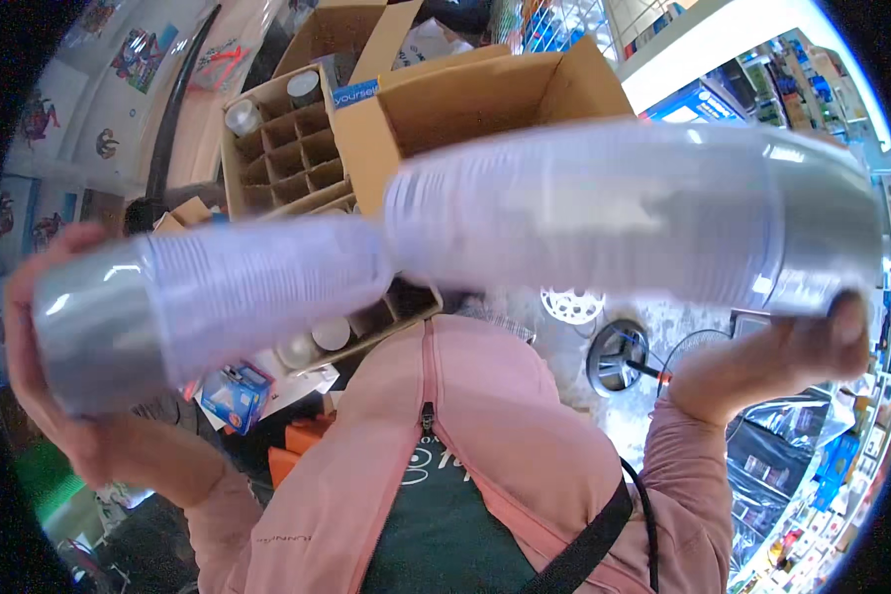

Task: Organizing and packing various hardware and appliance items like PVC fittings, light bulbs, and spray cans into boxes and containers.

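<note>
My left hand [52, 356] grips the silvery outer end of a stack of nested clear plastic cups [267, 286] at the left. A second, larger-looking stack of clear plastic cups [586, 215] spans the right side, its silvery end held by my right hand [817, 341]. Both stacks lie roughly level in front of my chest, slightly blurred. Their inner ends meet or overlap near the middle; whether they touch, I cannot tell. Most of the fingers of my right hand are hidden behind its stack.
Beyond the stacks stand an open cardboard box [475, 104] and a divided carton [226, 160] with a few capped containers. A blue package [236, 397] lies at lower left. A fan-like round base [618, 356] is on the floor at right, near shelves [854, 438] of packaged goods.
</note>
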### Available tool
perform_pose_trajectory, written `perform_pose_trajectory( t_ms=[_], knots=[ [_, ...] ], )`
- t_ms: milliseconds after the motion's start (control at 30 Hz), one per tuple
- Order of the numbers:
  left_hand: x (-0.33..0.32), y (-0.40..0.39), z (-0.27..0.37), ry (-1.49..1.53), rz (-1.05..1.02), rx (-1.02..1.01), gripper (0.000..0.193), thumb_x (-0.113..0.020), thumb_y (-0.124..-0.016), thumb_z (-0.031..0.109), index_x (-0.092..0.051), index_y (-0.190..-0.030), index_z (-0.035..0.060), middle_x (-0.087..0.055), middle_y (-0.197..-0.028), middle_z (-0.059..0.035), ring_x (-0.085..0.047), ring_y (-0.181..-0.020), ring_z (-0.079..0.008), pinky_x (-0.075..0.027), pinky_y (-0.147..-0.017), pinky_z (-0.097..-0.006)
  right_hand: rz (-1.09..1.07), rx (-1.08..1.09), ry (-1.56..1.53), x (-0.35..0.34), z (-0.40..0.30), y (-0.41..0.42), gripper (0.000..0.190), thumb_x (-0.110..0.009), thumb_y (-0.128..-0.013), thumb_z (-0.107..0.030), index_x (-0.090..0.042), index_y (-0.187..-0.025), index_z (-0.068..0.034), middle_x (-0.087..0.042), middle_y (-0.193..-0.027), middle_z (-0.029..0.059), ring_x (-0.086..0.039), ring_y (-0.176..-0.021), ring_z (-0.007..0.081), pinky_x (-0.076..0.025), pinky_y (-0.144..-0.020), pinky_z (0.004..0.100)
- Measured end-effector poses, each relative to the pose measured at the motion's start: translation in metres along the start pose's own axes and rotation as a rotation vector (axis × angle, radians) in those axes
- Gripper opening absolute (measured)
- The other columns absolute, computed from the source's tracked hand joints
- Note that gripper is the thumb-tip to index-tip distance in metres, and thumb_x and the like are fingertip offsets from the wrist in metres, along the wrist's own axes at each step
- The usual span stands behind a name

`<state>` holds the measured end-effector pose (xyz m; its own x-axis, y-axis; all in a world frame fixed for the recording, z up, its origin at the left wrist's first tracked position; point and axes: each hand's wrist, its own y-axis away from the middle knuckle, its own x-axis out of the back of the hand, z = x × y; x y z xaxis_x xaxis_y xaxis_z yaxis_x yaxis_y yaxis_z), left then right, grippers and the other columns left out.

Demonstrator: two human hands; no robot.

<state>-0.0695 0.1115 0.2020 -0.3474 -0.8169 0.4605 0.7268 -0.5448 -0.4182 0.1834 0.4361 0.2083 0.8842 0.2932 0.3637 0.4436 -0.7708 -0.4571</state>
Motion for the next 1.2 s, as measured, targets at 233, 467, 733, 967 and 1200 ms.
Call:
perform_pose_trajectory(
  t_ms=[233,467,733,967,1200],
  knots=[
    [-0.127,-0.049,0.008,-0.094,-0.125,-0.206,0.066,-0.073,-0.059,0.015,-0.053,-0.119,-0.0027,-0.061,-0.112,-0.0114,-0.058,-0.103,-0.0178,-0.044,-0.091,-0.0301,-0.444,0.318,0.316,-0.038,0.046,-0.049,0.064,-0.077,-0.066,-0.019,-0.053,-0.123,0.0,-0.062,-0.109,0.0125,-0.065,-0.086,0.0185,-0.053,-0.068,0.0301],
    [-0.175,-0.071,0.028,-0.148,-0.183,-0.32,0.062,-0.073,-0.059,0.017,-0.056,-0.115,-0.0042,-0.062,-0.109,-0.0105,-0.06,-0.099,-0.0172,-0.044,-0.09,-0.0275,-0.657,0.39,0.479,-0.08,0.108,-0.045,0.058,-0.075,-0.065,-0.027,-0.056,-0.112,0.0,-0.062,-0.098,0.02,-0.062,-0.089,0.0374,-0.051,-0.078,0.0433],
    [-0.181,-0.056,0.011,-0.132,-0.127,-0.39,0.073,-0.078,-0.057,0.027,-0.056,-0.118,-0.0063,-0.062,-0.108,-0.0116,-0.059,-0.098,-0.0161,-0.045,-0.089,-0.0269,-0.992,0.245,0.467,-0.089,0.131,-0.034,0.06,-0.075,-0.065,-0.018,-0.054,-0.118,-0.001,-0.061,-0.105,0.0184,-0.06,-0.096,0.0372,-0.05,-0.082,0.0422],
    [-0.221,-0.03,-0.039,-0.191,-0.272,-0.333,0.063,-0.081,-0.056,0.024,-0.06,-0.112,0.0034,-0.064,-0.098,-0.0154,-0.064,-0.086,-0.0322,-0.053,-0.076,-0.0361,-1.141,0.216,0.517,-0.103,0.139,-0.018,0.063,-0.076,-0.065,-0.017,-0.052,-0.122,-0.003,-0.056,-0.115,0.0155,-0.059,-0.097,0.0368,-0.05,-0.082,0.0424],
    [-0.233,-0.016,-0.056,-0.302,-0.405,-0.384,0.044,-0.073,-0.065,0.011,-0.06,-0.106,0.0023,-0.057,-0.094,-0.0116,-0.059,-0.088,-0.0299,-0.05,-0.075,-0.0359,-0.964,0.232,0.34,-0.11,0.147,0.001,0.065,-0.076,-0.067,-0.014,-0.051,-0.126,-0.003,-0.056,-0.114,0.0177,-0.057,-0.101,0.0375,-0.049,-0.085,0.0417]
  ],
)
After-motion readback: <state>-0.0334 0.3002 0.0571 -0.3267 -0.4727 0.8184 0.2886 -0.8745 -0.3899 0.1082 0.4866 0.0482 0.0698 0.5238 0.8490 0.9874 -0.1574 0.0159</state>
